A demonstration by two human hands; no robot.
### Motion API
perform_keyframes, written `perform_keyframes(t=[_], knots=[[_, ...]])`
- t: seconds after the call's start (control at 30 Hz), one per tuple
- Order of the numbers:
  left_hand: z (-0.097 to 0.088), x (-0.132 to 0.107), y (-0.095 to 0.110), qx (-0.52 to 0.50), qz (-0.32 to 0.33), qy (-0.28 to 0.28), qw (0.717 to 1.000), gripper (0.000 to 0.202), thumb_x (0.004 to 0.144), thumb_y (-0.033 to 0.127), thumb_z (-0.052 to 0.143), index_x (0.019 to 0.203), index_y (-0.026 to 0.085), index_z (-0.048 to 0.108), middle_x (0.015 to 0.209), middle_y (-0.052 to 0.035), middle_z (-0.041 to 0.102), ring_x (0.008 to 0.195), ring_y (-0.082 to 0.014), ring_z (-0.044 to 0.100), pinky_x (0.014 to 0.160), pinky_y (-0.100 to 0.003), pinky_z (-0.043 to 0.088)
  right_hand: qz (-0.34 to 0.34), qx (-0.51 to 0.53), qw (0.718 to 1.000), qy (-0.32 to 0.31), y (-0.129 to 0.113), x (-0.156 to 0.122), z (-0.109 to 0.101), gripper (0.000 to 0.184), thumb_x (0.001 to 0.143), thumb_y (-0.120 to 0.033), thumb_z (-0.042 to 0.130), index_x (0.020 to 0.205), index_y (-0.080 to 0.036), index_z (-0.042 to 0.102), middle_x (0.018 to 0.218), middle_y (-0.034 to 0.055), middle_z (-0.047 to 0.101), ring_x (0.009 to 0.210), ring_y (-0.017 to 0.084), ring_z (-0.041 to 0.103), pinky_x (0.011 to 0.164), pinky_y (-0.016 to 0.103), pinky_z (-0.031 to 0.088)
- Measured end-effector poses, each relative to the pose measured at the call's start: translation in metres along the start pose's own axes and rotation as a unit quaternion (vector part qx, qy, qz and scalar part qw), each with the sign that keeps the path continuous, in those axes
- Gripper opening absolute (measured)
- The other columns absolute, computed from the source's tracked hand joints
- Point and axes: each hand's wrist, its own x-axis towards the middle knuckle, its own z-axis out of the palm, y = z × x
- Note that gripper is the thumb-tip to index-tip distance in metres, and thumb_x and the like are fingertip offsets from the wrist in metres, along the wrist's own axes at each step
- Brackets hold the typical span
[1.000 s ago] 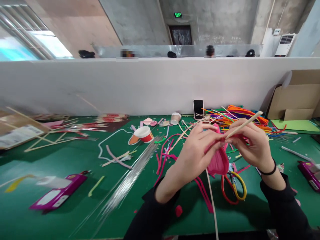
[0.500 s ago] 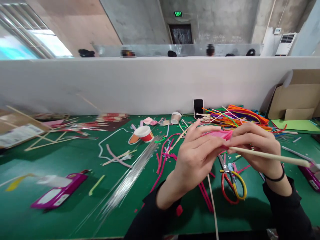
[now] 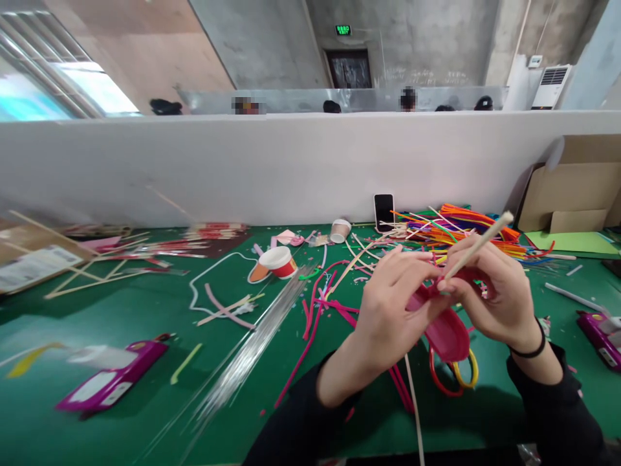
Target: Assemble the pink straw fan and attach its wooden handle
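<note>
My left hand (image 3: 388, 301) is closed, its fingertips pinching a pink petal-like piece (image 3: 449, 333) with a darker rim, which hangs below the fingers. My right hand (image 3: 499, 291) is closed too, with a cream-coloured stick (image 3: 478, 247) between thumb and fingers. The stick slants up and to the right, and its lower end meets the pink piece at the fingertips. Exactly how the two join is hidden by the fingers. Scissors with red and yellow handles (image 3: 468, 372) lie beneath, partly covered by the pink piece.
Thin wires (image 3: 257, 336) lie in a bundle on the green table (image 3: 194, 414). Purple glue guns (image 3: 116, 375) are at both sides. A paper cup (image 3: 279, 261), a phone (image 3: 384, 212) and a pile of coloured pipe cleaners (image 3: 466, 223) stand or lie farther back, before a white partition (image 3: 291, 168).
The pink piece has turned to hang down and show its face. The stick has swung from pointing right to pointing up and right. My hands have shifted slightly.
</note>
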Motion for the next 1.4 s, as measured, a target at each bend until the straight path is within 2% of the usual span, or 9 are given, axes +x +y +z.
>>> perform_keyframes(t=[0.1,0.23,0.43,0.6,0.73,0.9,1.1,1.3,1.4], knots=[[0.003,-0.002,0.001,-0.002,-0.009,0.035,0.999,0.006,0.088,0.020,0.067,0.082,0.020,0.066,0.081,-0.0017,0.076,0.088,-0.0189,0.073,0.103,-0.049,0.050,-0.007,-0.001,1.000,0.005,0.000,0.000,0.000,0.004,0.086,-0.020,0.070,0.086,-0.019,0.066,0.081,0.0030,0.067,0.074,0.014,0.064,0.061,0.025,0.053],[-0.003,-0.003,-0.001,-0.016,-0.019,0.041,0.999,0.005,0.087,0.018,0.068,0.085,0.022,0.069,0.087,-0.0012,0.078,0.087,-0.0192,0.074,0.109,-0.055,0.044,-0.018,0.016,1.000,-0.012,-0.001,-0.001,-0.005,0.011,0.087,-0.014,0.068,0.094,-0.021,0.071,0.087,0.0026,0.071,0.079,0.014,0.067,0.068,0.026,0.055],[-0.008,-0.002,-0.003,-0.041,-0.028,-0.002,0.999,0.008,0.088,0.018,0.066,0.088,0.023,0.072,0.089,-0.0020,0.079,0.099,-0.0226,0.073,0.108,-0.055,0.045,-0.001,0.041,0.999,-0.019,0.000,-0.001,-0.008,0.014,0.085,-0.011,0.071,0.093,-0.022,0.073,0.086,0.0019,0.072,0.078,0.014,0.067,0.067,0.026,0.056],[-0.010,-0.001,-0.005,-0.088,-0.055,-0.038,0.994,0.009,0.088,0.019,0.068,0.091,0.023,0.074,0.099,-0.0047,0.079,0.104,-0.0245,0.072,0.097,-0.049,0.054,-0.027,0.000,1.000,-0.007,0.000,0.000,-0.005,0.012,0.087,-0.011,0.066,0.090,-0.021,0.072,0.085,0.0036,0.070,0.076,0.013,0.067,0.064,0.024,0.055],[-0.012,0.001,-0.006,-0.078,-0.017,-0.071,0.994,0.008,0.089,0.019,0.066,0.092,0.022,0.072,0.094,-0.0038,0.079,0.103,-0.0236,0.072,0.102,-0.051,0.051,-0.047,-0.022,0.999,-0.017,0.001,0.000,-0.007,0.011,0.089,-0.011,0.064,0.089,-0.020,0.071,0.086,0.0044,0.070,0.078,0.014,0.067,0.066,0.024,0.056],[-0.016,0.000,-0.008,-0.015,0.039,-0.092,0.995,0.010,0.093,0.016,0.059,0.093,0.021,0.068,0.093,-0.0033,0.078,0.106,-0.0224,0.071,0.114,-0.058,0.036,-0.074,-0.050,0.995,-0.042,0.003,0.000,-0.012,0.015,0.090,-0.010,0.061,0.091,-0.021,0.071,0.086,0.0040,0.070,0.077,0.014,0.067,0.066,0.025,0.056],[-0.023,0.000,-0.009,-0.009,0.049,-0.144,0.988,0.011,0.092,0.011,0.059,0.089,0.020,0.065,0.090,-0.0013,0.076,0.106,-0.0201,0.071,0.118,-0.056,0.031,-0.081,-0.031,0.994,-0.064,0.004,0.001,-0.008,0.014,0.092,-0.011,0.058,0.093,-0.021,0.068,0.088,0.0045,0.069,0.083,0.016,0.067,0.071,0.029,0.057],[-0.023,0.003,-0.015,0.005,0.073,-0.151,0.986,0.012,0.093,0.013,0.056,0.096,0.020,0.066,0.094,-0.0024,0.077,0.114,-0.0206,0.067,0.118,-0.058,0.030,-0.069,-0.009,0.996,-0.064,0.006,0.000,-0.004,0.018,0.091,-0.009,0.056,0.098,-0.021,0.068,0.096,0.0057,0.067,0.086,0.015,0.066,0.072,0.029,0.057],[-0.018,0.004,-0.016,0.025,0.054,-0.132,0.989,0.011,0.095,0.019,0.057,0.100,0.021,0.067,0.098,-0.0035,0.078,0.117,-0.0221,0.066,0.115,-0.058,0.034,-0.057,-0.013,0.997,-0.050,0.009,0.000,-0.004,0.015,0.090,-0.009,0.058,0.096,-0.020,0.066,0.096,0.0054,0.067,0.088,0.016,0.065,0.074,0.029,0.056]])
